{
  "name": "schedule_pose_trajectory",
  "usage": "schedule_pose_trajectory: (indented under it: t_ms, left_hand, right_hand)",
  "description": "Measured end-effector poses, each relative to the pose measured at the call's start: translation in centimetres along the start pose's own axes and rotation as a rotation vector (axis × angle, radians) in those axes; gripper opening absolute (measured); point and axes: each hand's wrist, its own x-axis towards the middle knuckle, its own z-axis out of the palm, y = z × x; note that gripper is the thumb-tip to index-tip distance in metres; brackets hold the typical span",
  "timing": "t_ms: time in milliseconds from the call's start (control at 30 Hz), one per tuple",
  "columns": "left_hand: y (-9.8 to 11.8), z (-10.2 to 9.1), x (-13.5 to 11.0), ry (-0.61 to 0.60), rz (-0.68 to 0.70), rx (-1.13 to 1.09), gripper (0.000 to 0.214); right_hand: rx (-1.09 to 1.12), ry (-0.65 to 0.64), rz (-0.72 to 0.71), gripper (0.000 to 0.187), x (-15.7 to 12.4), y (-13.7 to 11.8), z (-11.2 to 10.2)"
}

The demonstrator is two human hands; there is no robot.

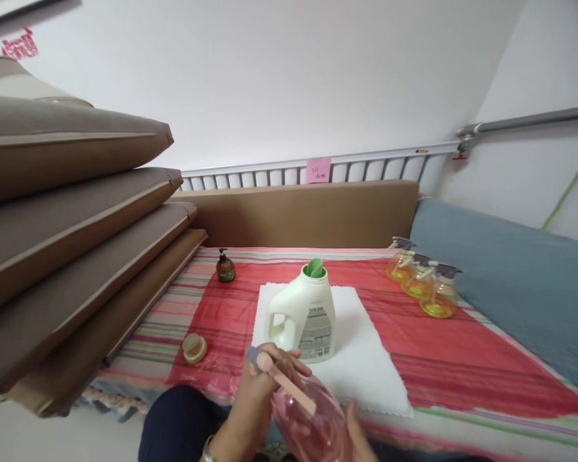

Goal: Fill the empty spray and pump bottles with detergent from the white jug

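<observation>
I hold a transparent pink spray bottle (311, 427) tilted at the near edge of the bed-like surface. My left hand (255, 394) is closed around its grey and peach spray head, and the peach trigger points toward the lower right. Against the bottle's right side rests my right hand (359, 437), mostly cut off by the frame's bottom. Just beyond stands a pale green detergent jug (313, 314) with a green spout (314, 267) in its uncapped neck. The jug is upright on a white cloth (361, 350). A round pale cap (194, 348) lies to the left.
Three spray bottles with yellow liquid (437, 301) stand at the right on the red sheet (390, 282). A small dark pump bottle (225, 267) is at the back left. Stacked brown cushions (77, 192) rise at the left; a blue-grey cushion (505, 276) leans at the right.
</observation>
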Motion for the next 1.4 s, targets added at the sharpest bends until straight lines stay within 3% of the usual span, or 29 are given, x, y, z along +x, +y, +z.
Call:
schedule_pose_trajectory:
  t_ms: [67,133,267,367,467,567,633,767,900,1200,1300,1400]
  left_hand:
    - [0.8,0.2,0.0,-0.03,-0.043,-0.003,0.016]
    - [1.4,0.4,-0.1,-0.043,-0.07,0.006,0.016]
    - [0.9,0.2,0.0,0.021,-0.032,-0.057,0.013]
    - [0.1,0.1,0.2,0.104,-0.003,-0.117,0.014]
    - [-0.2,0.3,0.3,0.116,-0.013,-0.117,0.013]
    - [0.0,0.5,0.2,0.08,-0.015,-0.084,0.011]
    - [0.2,0.5,0.1,0.074,-0.006,-0.066,0.015]
    - [0.4,0.4,0.2,0.081,-0.001,-0.028,0.023]
    - [0.2,0.4,0.1,0.044,0.003,-0.049,0.018]
    - [0.4,1.1,0.1,0.07,0.027,-0.036,0.016]
    - [0.7,1.0,0.2,0.085,0.01,-0.053,0.019]
    - [1.0,0.9,0.4,0.118,0.004,-0.114,0.025]
  right_hand:
    - [0.013,-0.004,0.075,0.059,0.4,0.2,0.2]
    - [0.047,0.001,0.146,0.057,0.6,0.4,0.3]
    - [0.051,0.07,-0.024,0.042,0.4,0.1,0.0]
    - [0.006,0.095,-0.14,0.051,0.1,-0.4,0.2]
    - [-0.002,0.072,-0.096,0.05,-0.2,-0.5,0.8]
    - [-0.013,0.002,0.063,0.065,-0.5,-0.5,1.1]
    - [-0.038,-0.026,0.096,0.057,-0.6,-0.7,1.0]
    - [-0.058,-0.002,0.01,0.035,-0.7,-1.1,0.7]
    - [-0.071,0.002,-0.03,0.031,-0.3,-1.2,0.5]
    - [-0.087,-0.014,-0.007,0.044,0.6,-1.3,-0.4]
    - [-0.08,0.01,-0.077,0.04,0.8,-1.2,-0.5]
    - [-0.073,0.024,-0.117,0.048,0.5,-1.1,-0.8]
